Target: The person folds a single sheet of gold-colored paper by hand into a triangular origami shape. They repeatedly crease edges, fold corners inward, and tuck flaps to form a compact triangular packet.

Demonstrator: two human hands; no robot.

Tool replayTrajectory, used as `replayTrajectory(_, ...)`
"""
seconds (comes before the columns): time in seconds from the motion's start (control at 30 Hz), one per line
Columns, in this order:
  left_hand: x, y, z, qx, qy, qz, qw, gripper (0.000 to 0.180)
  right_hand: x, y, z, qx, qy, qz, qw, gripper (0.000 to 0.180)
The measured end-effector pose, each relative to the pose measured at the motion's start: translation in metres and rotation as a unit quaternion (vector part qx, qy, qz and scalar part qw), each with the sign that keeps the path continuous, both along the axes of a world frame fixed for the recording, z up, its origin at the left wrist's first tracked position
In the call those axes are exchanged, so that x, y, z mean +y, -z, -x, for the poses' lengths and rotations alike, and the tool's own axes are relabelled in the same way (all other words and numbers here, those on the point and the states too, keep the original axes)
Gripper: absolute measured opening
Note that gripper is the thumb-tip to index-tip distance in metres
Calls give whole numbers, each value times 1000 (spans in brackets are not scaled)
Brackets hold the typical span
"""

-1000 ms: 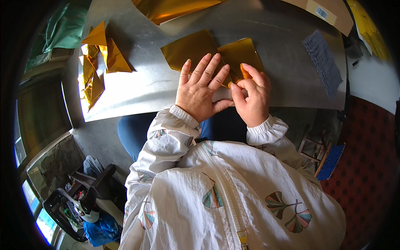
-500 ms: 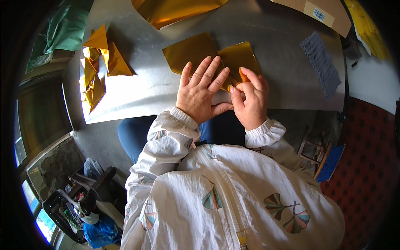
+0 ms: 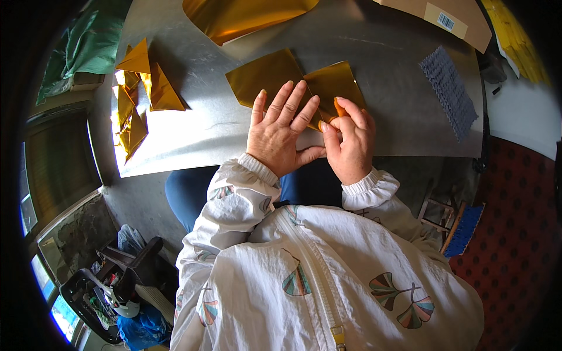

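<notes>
On the metal table lies a sheet of shiny gold foil paper [image 3: 266, 73], creased down its middle. My left hand [image 3: 277, 126] rests flat on its near part, fingers spread. Just to the right, my right hand [image 3: 350, 136] is closed with thumb and bent fingers pinching the near right corner of the foil paper. The pinched part is mostly hidden by the fingers. At the table's left lie several folded gold foil pieces [image 3: 164, 89], overlapping one another. Beyond my hands, a larger gold foil sheet [image 3: 252, 17] lies at the far edge of view.
A grey-blue ridged cloth [image 3: 449, 90] lies on the metal table [image 3: 398, 76] at the right. A cardboard box [image 3: 468, 11] stands at the far right. Below the table's near left corner are a dark basket [image 3: 88, 298] and a blue plastic bag [image 3: 143, 324].
The view has shifted very slightly. Both hands keep nearly the same place on the gold foil paper, with only a small movement of the right fingers.
</notes>
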State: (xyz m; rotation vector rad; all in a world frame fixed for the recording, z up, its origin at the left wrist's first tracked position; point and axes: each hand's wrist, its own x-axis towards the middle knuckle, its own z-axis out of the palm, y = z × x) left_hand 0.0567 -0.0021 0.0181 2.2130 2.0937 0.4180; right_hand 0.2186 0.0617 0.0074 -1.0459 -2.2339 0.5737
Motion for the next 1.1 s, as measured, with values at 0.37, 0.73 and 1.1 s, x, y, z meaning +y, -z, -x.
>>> replayTrajectory(0.37,2,1,0,-12,1,-6,1000,89,0,1,1,-10,8,-3,1000,16)
replayTrajectory(0.73,3,1,0,-9,3,-4,1000,87,0,1,2,-13,10,-15,1000,16)
replayTrajectory(1.1,5,0,1,-5,7,4,1000,84,-1,0,3,-10,14,-14,1000,16)
